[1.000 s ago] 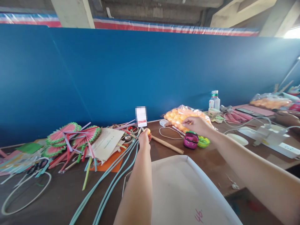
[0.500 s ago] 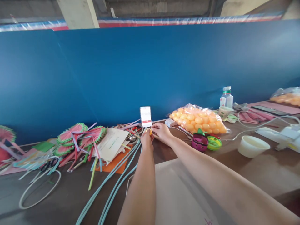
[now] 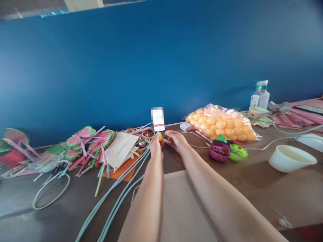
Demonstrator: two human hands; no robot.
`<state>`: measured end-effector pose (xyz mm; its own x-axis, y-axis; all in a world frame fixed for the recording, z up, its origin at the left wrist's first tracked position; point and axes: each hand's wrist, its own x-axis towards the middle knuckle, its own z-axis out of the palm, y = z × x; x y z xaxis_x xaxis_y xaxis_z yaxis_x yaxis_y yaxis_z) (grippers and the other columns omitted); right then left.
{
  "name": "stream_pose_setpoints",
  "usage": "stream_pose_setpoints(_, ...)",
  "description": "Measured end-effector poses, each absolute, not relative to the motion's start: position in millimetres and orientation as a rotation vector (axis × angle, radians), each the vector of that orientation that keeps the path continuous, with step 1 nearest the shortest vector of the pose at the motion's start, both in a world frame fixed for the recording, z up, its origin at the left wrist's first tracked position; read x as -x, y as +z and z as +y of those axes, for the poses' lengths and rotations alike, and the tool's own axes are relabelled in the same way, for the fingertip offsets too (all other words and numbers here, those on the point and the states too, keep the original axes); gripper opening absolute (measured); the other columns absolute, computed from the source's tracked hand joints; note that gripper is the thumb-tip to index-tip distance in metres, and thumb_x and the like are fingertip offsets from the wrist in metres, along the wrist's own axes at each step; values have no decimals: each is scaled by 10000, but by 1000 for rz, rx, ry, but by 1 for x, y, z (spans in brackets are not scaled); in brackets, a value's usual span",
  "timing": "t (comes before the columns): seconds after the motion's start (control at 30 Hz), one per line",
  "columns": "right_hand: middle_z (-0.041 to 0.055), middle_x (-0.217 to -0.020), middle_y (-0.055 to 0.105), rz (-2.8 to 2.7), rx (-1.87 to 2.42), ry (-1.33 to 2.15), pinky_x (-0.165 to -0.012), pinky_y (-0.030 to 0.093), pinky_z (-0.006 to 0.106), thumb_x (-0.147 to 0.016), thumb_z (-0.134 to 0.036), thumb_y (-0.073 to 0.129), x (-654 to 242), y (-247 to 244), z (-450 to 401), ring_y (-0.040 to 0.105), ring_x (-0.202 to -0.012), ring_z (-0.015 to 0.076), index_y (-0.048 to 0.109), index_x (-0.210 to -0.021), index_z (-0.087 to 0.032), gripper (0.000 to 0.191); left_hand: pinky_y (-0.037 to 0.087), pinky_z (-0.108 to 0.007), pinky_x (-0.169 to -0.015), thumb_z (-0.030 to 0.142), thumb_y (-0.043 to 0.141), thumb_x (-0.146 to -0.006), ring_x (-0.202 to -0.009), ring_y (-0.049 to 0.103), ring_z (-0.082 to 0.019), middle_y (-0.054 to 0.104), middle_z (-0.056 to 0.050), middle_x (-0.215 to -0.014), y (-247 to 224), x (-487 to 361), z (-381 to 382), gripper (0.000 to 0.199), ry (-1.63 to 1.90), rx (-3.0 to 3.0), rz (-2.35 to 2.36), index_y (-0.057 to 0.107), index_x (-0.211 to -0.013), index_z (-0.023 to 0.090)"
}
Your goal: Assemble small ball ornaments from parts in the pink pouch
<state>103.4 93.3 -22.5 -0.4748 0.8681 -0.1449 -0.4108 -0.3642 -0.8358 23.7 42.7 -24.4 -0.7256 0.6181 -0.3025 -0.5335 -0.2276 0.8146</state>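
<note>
My left hand is closed around a small orange-yellow ball, whose top shows above the fingers. Just to its right, my right hand has its fingertips pinched together, a little apart from the ball. Whatever those fingertips hold, if anything, is too small to make out. Behind both hands a phone leans upright with a lit white screen. Close by on the left lie a round silvery metal piece and light-blue cords that run toward me.
Pink-and-green paper fans, papers and strips crowd the left. To the right are a bag of orange balls, a purple pouch, a yellow-green dish, a white cup and a bottle. A blue panel stands behind.
The view has tilted down and shifted. My right hand has drawn slightly away from the ball, leaving a small gap between the hands. The left hand still holds the ball.
</note>
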Motion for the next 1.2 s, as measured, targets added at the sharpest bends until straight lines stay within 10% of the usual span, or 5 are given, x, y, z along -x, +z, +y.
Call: stream_pose_setpoints(1.2, -26, -614, 573, -1029, 613, 2103, -423, 328, 131, -724, -174, 726, -103, -28, 93, 431, -482, 41, 648, -798, -156, 108, 477, -249, -652, 257, 658, -794, -599, 595, -105, 667, -44, -738, -28, -25, 39, 192, 2010, -286, 1390, 712, -935, 137)
